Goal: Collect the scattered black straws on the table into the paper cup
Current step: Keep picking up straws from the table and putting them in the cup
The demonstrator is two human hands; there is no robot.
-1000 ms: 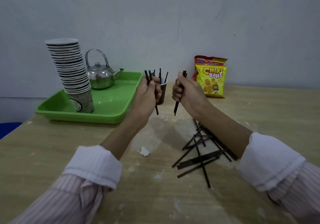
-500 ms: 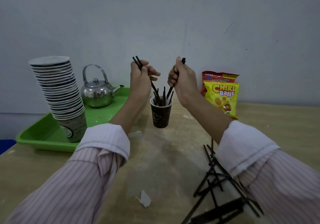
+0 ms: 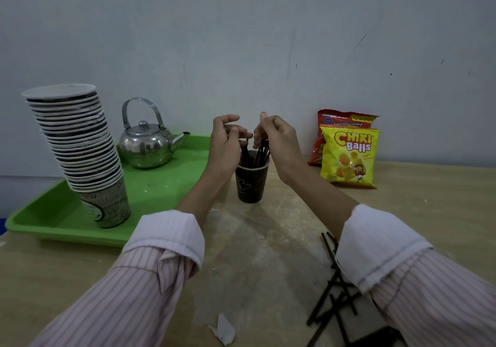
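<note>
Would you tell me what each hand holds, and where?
The right hand pinches straws by their top ends, above the cup; the left hand's grip cannot be told.

This is looking like a modest tea-and-snack corner: a steel kettle (image 3: 146, 145) and stacked paper cups (image 3: 77, 148) are sitting on a green tray (image 3: 166, 188), with snack bags (image 3: 349, 156) standing before a scuffed bare wall (image 3: 241, 37) on a worn wooden table (image 3: 416, 199).

Single head-worn wide-angle view here, looking forward and slightly down across the wooden table (image 3: 255, 252) toward the grey wall (image 3: 241, 37) at the far side; both striped sleeves (image 3: 134, 293) enter close at the near edge, paper cup (image 3: 251, 185) sits mid-frame, green tray (image 3: 161, 185) far left.
</note>
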